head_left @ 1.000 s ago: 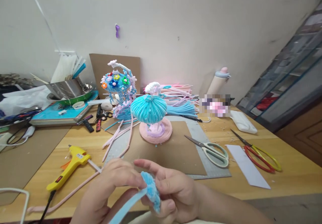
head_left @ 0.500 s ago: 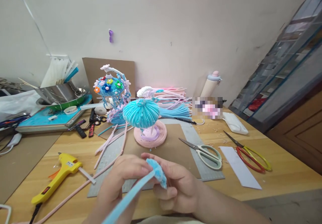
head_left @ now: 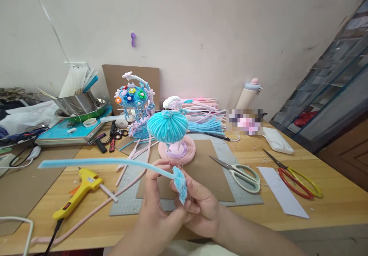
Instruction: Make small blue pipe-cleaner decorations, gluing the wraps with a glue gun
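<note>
Both hands meet low in the middle of the view, over the near edge of the wooden table [head_left: 330, 198]. My right hand [head_left: 201, 206] pinches a small light-blue coil of pipe cleaner [head_left: 180, 182]. My left hand [head_left: 156, 204] grips the pipe cleaner's long free tail [head_left: 94, 162], which sticks out level to the left. Behind the hands stands a blue fuzzy dome on a pink coiled base [head_left: 169, 127]. A second blue piece decorated with small coloured flowers [head_left: 133, 98] stands further back.
A yellow glue gun [head_left: 79, 190] lies at the left, green-handled scissors [head_left: 243, 171] and red-and-yellow scissors [head_left: 293, 175] at the right. A grey cutting mat with brown card [head_left: 230, 194], loose pink pipe cleaners [head_left: 132, 158], a paper strip [head_left: 283, 190], a bottle [head_left: 248, 93] and a metal bowl [head_left: 76, 104] surround them.
The hands rose slightly and turned the coil. The blue tail, which pointed down toward me, now swings out level to the left.
</note>
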`<state>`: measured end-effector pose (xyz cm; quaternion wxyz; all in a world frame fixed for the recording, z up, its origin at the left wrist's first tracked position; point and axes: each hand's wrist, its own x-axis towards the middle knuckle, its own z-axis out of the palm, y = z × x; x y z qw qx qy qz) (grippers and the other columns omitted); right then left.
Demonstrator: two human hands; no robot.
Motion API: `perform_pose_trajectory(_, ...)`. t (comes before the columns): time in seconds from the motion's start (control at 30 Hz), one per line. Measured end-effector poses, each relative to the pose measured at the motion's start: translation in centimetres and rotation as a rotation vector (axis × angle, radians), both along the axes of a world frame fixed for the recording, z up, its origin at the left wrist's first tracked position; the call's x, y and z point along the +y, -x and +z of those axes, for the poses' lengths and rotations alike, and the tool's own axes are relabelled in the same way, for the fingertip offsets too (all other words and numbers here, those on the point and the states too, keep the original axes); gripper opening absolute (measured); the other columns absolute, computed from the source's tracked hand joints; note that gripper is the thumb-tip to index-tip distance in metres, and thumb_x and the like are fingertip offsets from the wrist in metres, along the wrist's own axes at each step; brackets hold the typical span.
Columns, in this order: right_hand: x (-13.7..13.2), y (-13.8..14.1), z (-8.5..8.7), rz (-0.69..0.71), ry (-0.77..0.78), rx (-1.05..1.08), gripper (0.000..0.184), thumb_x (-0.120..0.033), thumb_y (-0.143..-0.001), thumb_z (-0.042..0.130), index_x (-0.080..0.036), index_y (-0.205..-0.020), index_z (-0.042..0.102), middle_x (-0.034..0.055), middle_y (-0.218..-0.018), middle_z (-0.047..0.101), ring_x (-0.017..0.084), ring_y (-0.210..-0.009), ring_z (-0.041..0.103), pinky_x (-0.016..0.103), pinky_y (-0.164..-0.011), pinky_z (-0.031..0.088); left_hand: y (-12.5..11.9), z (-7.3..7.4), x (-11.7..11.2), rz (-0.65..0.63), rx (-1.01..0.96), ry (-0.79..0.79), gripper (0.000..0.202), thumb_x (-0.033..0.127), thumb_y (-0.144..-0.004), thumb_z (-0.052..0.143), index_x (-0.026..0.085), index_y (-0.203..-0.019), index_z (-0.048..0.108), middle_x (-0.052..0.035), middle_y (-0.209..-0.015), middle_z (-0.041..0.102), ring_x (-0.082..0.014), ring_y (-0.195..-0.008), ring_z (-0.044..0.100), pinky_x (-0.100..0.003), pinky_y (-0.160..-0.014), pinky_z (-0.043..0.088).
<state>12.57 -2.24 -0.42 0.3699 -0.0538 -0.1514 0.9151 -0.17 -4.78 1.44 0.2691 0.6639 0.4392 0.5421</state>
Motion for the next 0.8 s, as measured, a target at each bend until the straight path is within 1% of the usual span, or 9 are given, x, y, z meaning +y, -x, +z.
perform_pose_trajectory(0.07,-0.2,0.3,0.0,-0.013,0.003,-0.006,0.052,-0.028,-0.075,0.074,-0.028,-0.12,0.05,-0.0082,-0.074,0.053,-0.002,-0.037,0.019,0.009,-0.035,0.017,-0.1,-0.1,0.0,0.016,-0.01,-0.009,0.057,0.007,-0.072,0.059,0.027,-0.118,0.034,-0.0099,-0.128,0.036,-0.0277,-0.124,0.037,-0.051,-0.101,0.035)
perform_pose_trajectory(0.13,-0.3,0.4,0.0,-0.008,0.022,-0.01,0.049,-0.028,-0.074,0.075,-0.026,-0.117,0.052,-0.0082,-0.074,0.053,-0.001,-0.038,0.019,0.01,-0.036,0.017,0.0,-0.1,0.0,0.028,0.01,-0.026,0.052,0.005,-0.073,0.058,0.027,-0.115,0.038,-0.0091,-0.127,0.036,-0.0268,-0.121,0.039,-0.05,-0.099,0.036)
perform_pose_trajectory(0.27,-0.4,0.5,0.0,0.02,0.065,-0.019,0.039,-0.03,-0.072,0.077,-0.023,-0.104,0.056,-0.0087,-0.073,0.054,-0.001,-0.039,0.017,0.011,-0.038,0.018,0.2,0.3,0.2,0.059,0.108,-0.075,0.045,0.004,-0.072,0.058,0.027,-0.108,0.045,-0.007,-0.122,0.041,-0.0261,-0.12,0.039,-0.047,-0.098,0.037)
perform_pose_trajectory(0.4,-0.4,0.4,-0.1,0.068,0.06,0.02,0.03,-0.032,-0.071,0.077,-0.019,-0.089,0.057,-0.0089,-0.066,0.052,-0.001,-0.039,0.015,0.01,-0.038,0.017,0.6,0.3,0.2,0.069,0.149,-0.135,0.046,0.007,-0.072,0.062,0.027,-0.11,0.046,-0.0066,-0.122,0.042,-0.0258,-0.12,0.039,-0.046,-0.098,0.037)
perform_pose_trajectory(0.5,-0.4,0.3,-0.3,0.116,0.065,0.048,0.027,-0.033,-0.074,0.075,-0.016,-0.082,0.056,-0.0094,-0.061,0.048,-0.001,-0.039,0.015,0.009,-0.039,0.017,0.7,0.3,0.2,0.064,0.152,-0.151,0.043,0.011,-0.073,0.065,0.028,-0.108,0.049,-0.0064,-0.12,0.044,-0.0256,-0.118,0.042,-0.044,-0.096,0.04)
perform_pose_trajectory(0.57,-0.4,0.4,-0.3,0.144,0.063,0.04,0.028,-0.036,-0.074,0.074,-0.016,-0.082,0.056,-0.0097,-0.058,0.045,-0.001,-0.039,0.016,0.009,-0.039,0.017,0.7,0.4,0.1,0.073,0.167,-0.155,0.039,0.012,-0.072,0.066,0.028,-0.105,0.051,-0.0064,-0.121,0.044,-0.0262,-0.117,0.043,-0.043,-0.093,0.042)
perform_pose_trajectory(0.67,-0.5,0.7,-0.4,0.162,0.054,-0.041,0.035,-0.043,-0.072,0.074,-0.018,-0.089,0.057,-0.0085,-0.059,0.046,0.001,-0.041,0.022,0.012,-0.039,0.016,0.9,0.7,0.0,0.096,0.219,-0.167,0.036,0.01,-0.072,0.063,0.027,-0.101,0.052,-0.0066,-0.121,0.046,-0.027,-0.117,0.044,-0.044,-0.091,0.042)
perform_pose_trajectory(0.73,-0.5,0.9,-0.3,0.144,0.051,-0.141,0.038,-0.046,-0.072,0.072,-0.019,-0.094,0.057,-0.0064,-0.064,0.05,0.002,-0.044,0.028,0.013,-0.04,0.016,1.3,0.9,-0.1,0.096,0.256,-0.178,0.039,0.006,-0.07,0.06,0.027,-0.101,0.051,-0.0064,-0.118,0.05,-0.0267,-0.114,0.047,-0.046,-0.091,0.041)
perform_pose_trajectory(0.8,-0.6,1.2,-0.3,0.085,0.04,-0.267,0.036,-0.046,-0.076,0.069,-0.02,-0.097,0.056,-0.0052,-0.068,0.05,0.002,-0.045,0.032,0.014,-0.041,0.015,1.8,1.2,-0.2,0.097,0.311,-0.195,0.043,0.004,-0.067,0.058,0.026,-0.103,0.05,-0.0059,-0.112,0.055,-0.0265,-0.109,0.05,-0.046,-0.09,0.04)
